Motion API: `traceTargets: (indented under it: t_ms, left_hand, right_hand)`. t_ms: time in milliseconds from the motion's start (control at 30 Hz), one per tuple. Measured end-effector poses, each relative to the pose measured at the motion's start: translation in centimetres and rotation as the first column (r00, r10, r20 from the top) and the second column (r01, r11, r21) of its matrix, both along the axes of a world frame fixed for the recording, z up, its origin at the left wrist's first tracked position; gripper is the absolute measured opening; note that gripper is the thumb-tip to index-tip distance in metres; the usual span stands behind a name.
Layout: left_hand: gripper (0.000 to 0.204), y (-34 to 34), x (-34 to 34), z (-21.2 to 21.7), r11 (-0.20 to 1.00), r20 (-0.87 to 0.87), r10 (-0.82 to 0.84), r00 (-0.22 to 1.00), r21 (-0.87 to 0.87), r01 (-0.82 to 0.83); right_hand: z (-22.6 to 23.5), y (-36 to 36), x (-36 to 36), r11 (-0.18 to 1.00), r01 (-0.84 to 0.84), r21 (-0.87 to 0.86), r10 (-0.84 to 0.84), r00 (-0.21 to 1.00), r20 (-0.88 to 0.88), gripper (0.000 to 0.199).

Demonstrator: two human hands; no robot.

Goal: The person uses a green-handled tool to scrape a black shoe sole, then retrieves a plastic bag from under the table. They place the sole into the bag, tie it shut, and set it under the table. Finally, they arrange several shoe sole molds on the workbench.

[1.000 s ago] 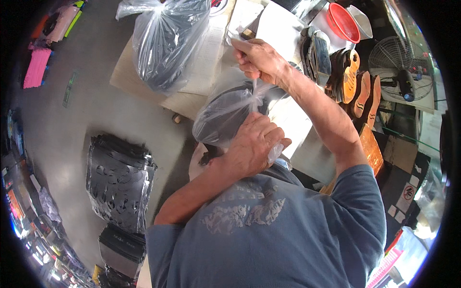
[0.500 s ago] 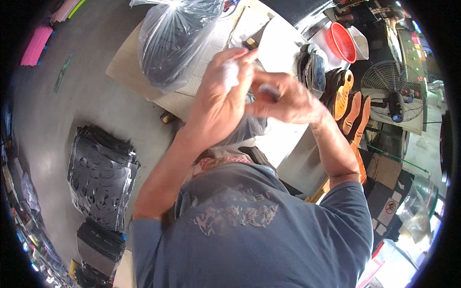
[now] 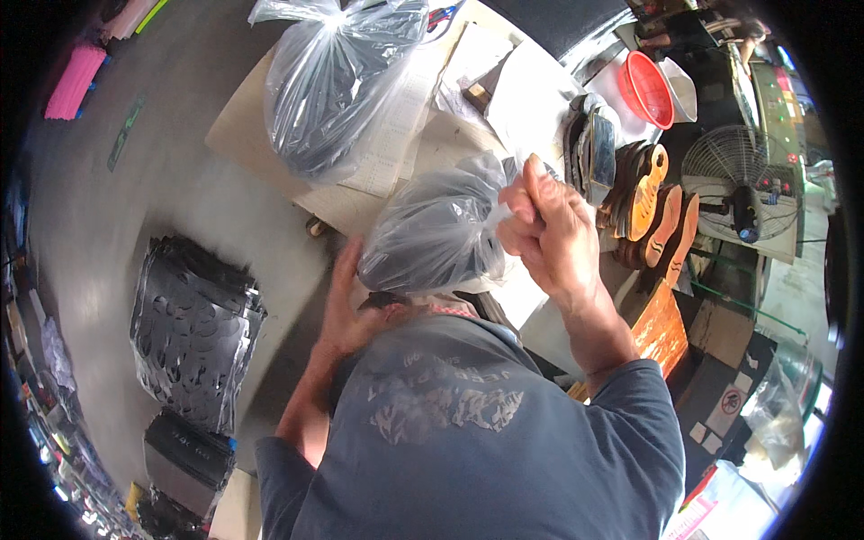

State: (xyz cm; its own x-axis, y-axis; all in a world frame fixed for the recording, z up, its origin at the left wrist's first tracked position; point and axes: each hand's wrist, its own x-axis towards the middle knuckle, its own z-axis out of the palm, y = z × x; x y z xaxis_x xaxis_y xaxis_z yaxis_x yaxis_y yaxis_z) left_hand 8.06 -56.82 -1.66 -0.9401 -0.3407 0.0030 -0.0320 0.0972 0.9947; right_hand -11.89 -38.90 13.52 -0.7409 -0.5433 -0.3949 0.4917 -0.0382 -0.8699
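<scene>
Right hand [image 3: 560, 238] observed closed on the gathered neck of a clear plastic bag [image 3: 432, 238], thumb uppermost. Left hand [image 3: 340, 315] found at the bag's left side, fingers stretched and thumb spread apart; from where I stand I cannot tell whether it presses on the plastic. Bag is located just in front of the person's chest, at the near side of a pale table [image 3: 250, 126], and holds dark contents, details obscured by the film. Farther along the table sits a second, larger bag [image 3: 333, 108], likewise dark inside, its neck bunched. To the right, noted in order: a row of orange-faced, sole-shaped pieces [image 3: 648, 193], a red bowl [image 3: 648, 90] and a wire-caged fan [image 3: 733, 171]. On the floor, left: stacked black sheets [image 3: 193, 333].
</scene>
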Motion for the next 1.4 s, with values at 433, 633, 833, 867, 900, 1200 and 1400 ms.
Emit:
traceTargets:
  t_ms: [433, 633, 833, 867, 900, 1200, 1400]
  left_hand:
    - [0.061, -0.9, -8.3, -3.8, 0.953, -0.049, 0.297, 0.954, 0.084, -0.292]
    - [0.059, 4.5, -9.0, -11.3, 0.883, 0.340, -0.102, 0.935, 0.465, -0.073]
    - [0.059, 5.7, -13.8, -11.1, 0.642, 0.207, -0.389, 0.898, 0.760, 0.102]
    - [0.059, 5.2, -14.1, -10.7, 0.604, 0.181, -0.396, 0.900, 0.790, 0.106]
    - [0.059, 4.6, -14.8, -10.5, 0.571, 0.160, -0.397, 0.904, 0.814, 0.107]
    - [0.059, -2.1, -15.8, -12.6, 0.571, 0.171, -0.044, 0.984, 0.813, -0.116]
    - [0.051, -1.5, -10.4, -11.9, 0.828, 0.274, 0.177, 0.945, 0.478, -0.293]
  right_hand:
    - [5.9, 0.4, -0.6, 0.953, 0.229, -0.196, -0.266, 0.945, -0.189, 0.048]
    - [8.1, -1.1, -1.7, 0.886, 0.430, -0.171, -0.460, 0.863, -0.210, 0.049]
    - [7.6, -3.6, -3.1, 0.915, 0.310, -0.260, -0.369, 0.902, -0.222, 0.048]
    - [7.4, -4.0, -3.1, 0.910, 0.328, -0.254, -0.385, 0.895, -0.224, 0.048]
    - [7.5, -4.2, -3.4, 0.909, 0.331, -0.255, -0.391, 0.888, -0.242, 0.047]
    - [5.5, -5.0, -7.3, 0.904, 0.188, -0.385, -0.318, 0.897, -0.308, 0.046]
    - [-0.3, -5.7, -9.4, 0.900, 0.027, -0.436, -0.188, 0.925, -0.330, 0.047]
